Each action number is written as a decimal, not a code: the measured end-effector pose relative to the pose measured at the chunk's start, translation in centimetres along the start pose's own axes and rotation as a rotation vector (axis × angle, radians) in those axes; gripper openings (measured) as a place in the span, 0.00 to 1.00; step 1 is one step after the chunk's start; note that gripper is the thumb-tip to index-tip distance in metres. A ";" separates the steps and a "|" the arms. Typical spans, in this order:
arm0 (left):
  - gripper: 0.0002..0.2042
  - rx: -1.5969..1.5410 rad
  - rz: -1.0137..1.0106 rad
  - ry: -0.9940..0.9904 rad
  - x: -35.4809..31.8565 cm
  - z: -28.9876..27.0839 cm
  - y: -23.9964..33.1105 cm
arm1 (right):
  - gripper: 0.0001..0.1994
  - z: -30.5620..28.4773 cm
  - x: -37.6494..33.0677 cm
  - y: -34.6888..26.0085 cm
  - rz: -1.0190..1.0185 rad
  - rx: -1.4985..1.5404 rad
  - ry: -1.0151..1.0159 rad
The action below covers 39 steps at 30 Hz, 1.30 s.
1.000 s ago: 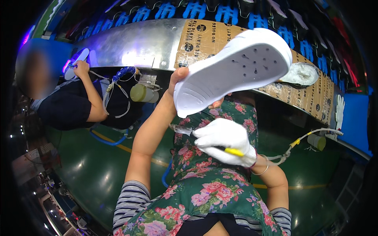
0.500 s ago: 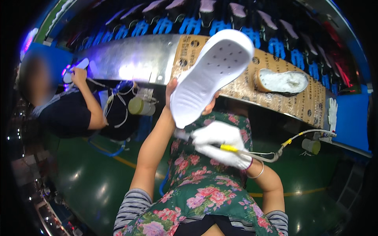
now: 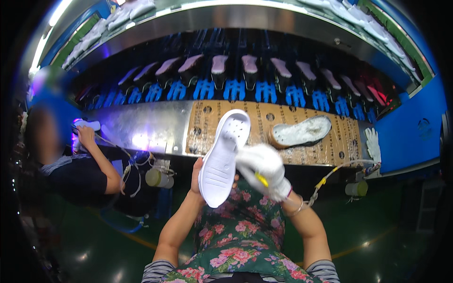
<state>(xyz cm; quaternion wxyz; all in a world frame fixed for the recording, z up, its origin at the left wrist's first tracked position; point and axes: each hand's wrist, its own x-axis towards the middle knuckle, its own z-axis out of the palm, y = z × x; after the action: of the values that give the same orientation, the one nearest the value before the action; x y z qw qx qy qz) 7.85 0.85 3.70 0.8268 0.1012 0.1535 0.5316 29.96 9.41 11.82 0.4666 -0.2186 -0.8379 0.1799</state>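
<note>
A white shoe sole [image 3: 218,165], ridged and dotted with small holes toward its far end, stands tilted in front of me. My left hand [image 3: 197,177] is bare and grips it at the side and from beneath. On my right hand [image 3: 262,165] is a white knitted glove, smeared by motion, close against the sole's right edge. Its closed fingers hold a thin hose-fed brush, of which a yellow part [image 3: 262,179] shows; the glove hides the tip. A clear hose [image 3: 332,170] trails from it to the right.
Brown printed paper [image 3: 257,113] covers part of the metal bench [image 3: 165,121]; another pale sole [image 3: 302,132] lies there. Shoe forms on blue holders [image 3: 234,89] line the back. At right are a spare glove [image 3: 373,145] and a container [image 3: 356,188]. A co-worker's hand [image 3: 86,137] works at left.
The sole has tipped more upright, and its view is farther down. My right hand has risen from below the sole to its right edge. The camera view now takes in more of the racks.
</note>
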 end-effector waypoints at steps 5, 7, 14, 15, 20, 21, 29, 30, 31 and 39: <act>0.56 0.242 0.141 -0.133 0.7 2.0 2.7 | 0.09 -3.2 -3.4 -2.1 0.410 0.683 -0.057; 0.58 0.250 0.129 -0.333 2.2 5.0 4.5 | 0.10 -4.6 -5.4 -1.6 0.592 0.806 0.188; 0.64 0.184 0.105 -0.869 14.9 19.2 10.4 | 0.10 -4.7 -8.5 -1.2 0.980 0.823 0.345; 0.62 0.166 0.170 -0.797 17.9 21.5 11.3 | 0.10 -4.1 -8.9 -1.0 0.957 0.819 0.324; 0.56 -0.160 0.249 -0.364 29.7 28.3 17.3 | 0.09 -1.1 -7.8 -1.7 1.065 0.837 0.205; 0.55 -0.175 0.219 -0.299 30.0 29.6 16.0 | 0.10 -0.9 -8.4 -1.3 1.009 0.837 0.209; 0.41 1.329 1.270 0.188 33.3 27.4 19.5 | 0.11 -1.2 -11.4 0.8 0.979 0.778 0.200; 0.44 1.583 1.386 0.314 34.4 26.7 21.9 | 0.11 -1.2 -11.4 0.8 0.986 0.789 0.194; 0.47 1.835 1.485 0.443 34.9 27.2 22.7 | 0.11 -1.1 -11.3 0.8 0.985 0.798 0.198; 0.54 2.012 1.305 0.465 39.5 29.8 22.1 | 0.10 -0.3 -11.3 0.8 1.032 0.864 0.228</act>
<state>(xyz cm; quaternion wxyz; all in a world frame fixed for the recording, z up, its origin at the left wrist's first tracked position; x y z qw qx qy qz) 15.23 45.82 33.00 -0.0897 0.6564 0.5610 0.4963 35.68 4.13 3.65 0.4517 -0.4019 -0.4248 0.6738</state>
